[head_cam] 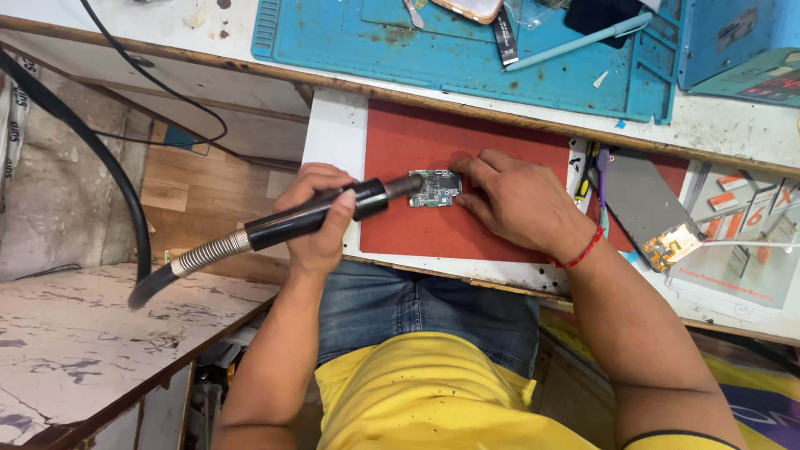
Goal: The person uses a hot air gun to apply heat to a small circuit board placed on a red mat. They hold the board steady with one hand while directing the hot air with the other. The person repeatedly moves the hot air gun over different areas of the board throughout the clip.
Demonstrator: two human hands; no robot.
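My left hand (315,218) grips a black hot-air wand (333,212) whose metal nozzle points at a small green circuit board (435,188). The board lies on a red mat (417,225) on a white pull-out shelf. My right hand (518,200), with a red thread at the wrist, rests on the mat, and its fingertips press the board's right edge. A coiled metal sleeve and a thick black hose (100,158) trail from the wand off to the left.
A blue work mat (467,58) on the bench behind carries a pen, a phone and small parts. To the right lie a grey phone screen (646,204), tools and printed boxes (742,242). A marbled counter (100,333) stands at lower left.
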